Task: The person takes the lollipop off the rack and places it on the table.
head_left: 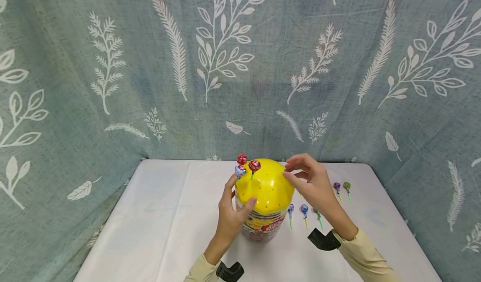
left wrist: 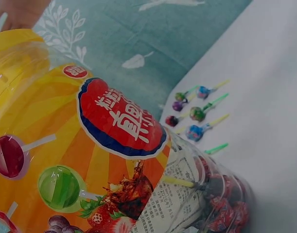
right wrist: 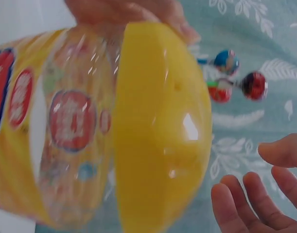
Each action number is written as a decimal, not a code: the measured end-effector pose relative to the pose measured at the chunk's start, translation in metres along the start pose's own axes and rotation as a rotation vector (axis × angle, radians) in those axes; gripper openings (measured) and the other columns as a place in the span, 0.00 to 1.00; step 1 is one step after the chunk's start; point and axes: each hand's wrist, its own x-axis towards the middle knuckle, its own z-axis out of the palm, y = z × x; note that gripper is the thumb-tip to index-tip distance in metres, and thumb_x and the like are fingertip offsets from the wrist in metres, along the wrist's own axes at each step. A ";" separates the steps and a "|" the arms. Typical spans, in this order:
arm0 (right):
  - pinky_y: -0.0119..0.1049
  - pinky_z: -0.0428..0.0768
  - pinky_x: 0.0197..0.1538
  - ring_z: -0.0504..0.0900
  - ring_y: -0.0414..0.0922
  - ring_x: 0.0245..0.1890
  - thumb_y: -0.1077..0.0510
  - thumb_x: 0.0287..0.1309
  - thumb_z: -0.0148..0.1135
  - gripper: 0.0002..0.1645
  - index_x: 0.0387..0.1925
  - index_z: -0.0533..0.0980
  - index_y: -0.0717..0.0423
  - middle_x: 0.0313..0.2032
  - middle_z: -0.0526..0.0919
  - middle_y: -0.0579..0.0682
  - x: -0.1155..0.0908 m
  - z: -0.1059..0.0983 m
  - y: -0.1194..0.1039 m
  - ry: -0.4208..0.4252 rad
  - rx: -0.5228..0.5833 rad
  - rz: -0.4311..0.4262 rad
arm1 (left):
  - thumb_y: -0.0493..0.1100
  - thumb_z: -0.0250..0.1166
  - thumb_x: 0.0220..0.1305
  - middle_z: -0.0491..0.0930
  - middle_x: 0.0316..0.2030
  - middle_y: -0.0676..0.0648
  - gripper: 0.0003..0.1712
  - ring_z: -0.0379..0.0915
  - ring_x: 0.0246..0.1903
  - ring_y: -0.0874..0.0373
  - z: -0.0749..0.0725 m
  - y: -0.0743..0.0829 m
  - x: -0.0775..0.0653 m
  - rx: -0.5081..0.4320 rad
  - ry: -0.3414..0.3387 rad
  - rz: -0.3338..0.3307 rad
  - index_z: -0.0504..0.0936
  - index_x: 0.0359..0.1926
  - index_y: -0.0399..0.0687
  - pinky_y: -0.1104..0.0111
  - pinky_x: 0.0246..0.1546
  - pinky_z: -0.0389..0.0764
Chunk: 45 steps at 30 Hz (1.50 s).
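Observation:
A clear jar (head_left: 263, 227) with a printed label stands upright on the table, topped by a yellow domed lid (head_left: 268, 186) dotted with small holes. Three wrapped lollipops stick up from the lid's far left: a red one (head_left: 241, 159), a dark red one (head_left: 254, 165) and a blue one (head_left: 240, 171). My left hand (head_left: 231, 217) grips the jar at the lid from the left, thumb in front. Beside the lid's right edge is my right hand (head_left: 312, 184); in the right wrist view its fingers (right wrist: 257, 194) are loosely bent, apart from the lid, holding nothing.
Several loose lollipops lie on the white-covered table (head_left: 150, 223) right of the jar, among them a blue one (head_left: 304, 209), a purple one (head_left: 337, 186) and a green one (head_left: 347, 185). Wrapped candies (left wrist: 228, 208) fill the jar's bottom. A leaf-patterned curtain (head_left: 263, 119) hangs behind.

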 end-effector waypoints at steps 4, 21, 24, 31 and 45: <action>0.34 0.81 0.42 0.80 0.53 0.41 0.72 0.52 0.64 0.18 0.46 0.73 0.65 0.40 0.79 0.58 0.008 0.013 -0.016 -0.041 0.018 -0.023 | 0.42 0.65 0.57 0.63 0.66 0.50 0.40 0.60 0.63 0.51 0.002 -0.018 -0.001 0.012 -0.004 -0.005 0.58 0.68 0.57 0.44 0.57 0.65; 0.43 0.82 0.41 0.82 0.55 0.37 0.77 0.49 0.62 0.19 0.45 0.71 0.68 0.37 0.81 0.63 0.027 0.051 -0.041 -0.118 0.127 -0.119 | 0.44 0.66 0.58 0.63 0.66 0.54 0.40 0.60 0.63 0.53 0.003 -0.022 -0.002 0.010 -0.001 0.032 0.58 0.68 0.59 0.45 0.56 0.66; 0.39 0.82 0.41 0.83 0.52 0.37 0.77 0.49 0.63 0.21 0.46 0.71 0.68 0.37 0.82 0.61 0.029 0.048 -0.032 -0.071 0.131 -0.152 | 0.42 0.67 0.57 0.63 0.65 0.52 0.40 0.60 0.63 0.52 0.003 -0.020 -0.002 0.016 0.002 0.022 0.59 0.68 0.56 0.45 0.56 0.67; 0.35 0.82 0.39 0.83 0.45 0.36 0.74 0.48 0.66 0.25 0.49 0.71 0.63 0.37 0.82 0.56 0.027 0.024 -0.017 0.027 0.105 -0.169 | 0.37 0.65 0.55 0.65 0.64 0.43 0.37 0.61 0.62 0.47 -0.003 0.013 0.001 0.003 0.004 0.002 0.61 0.65 0.43 0.44 0.55 0.66; 0.31 0.82 0.32 0.82 0.43 0.34 0.76 0.47 0.66 0.26 0.50 0.71 0.65 0.37 0.81 0.62 0.004 -0.024 0.018 0.090 0.033 -0.070 | 0.36 0.65 0.55 0.65 0.64 0.44 0.38 0.60 0.63 0.48 -0.003 0.019 0.001 -0.022 0.004 0.005 0.61 0.66 0.43 0.45 0.56 0.66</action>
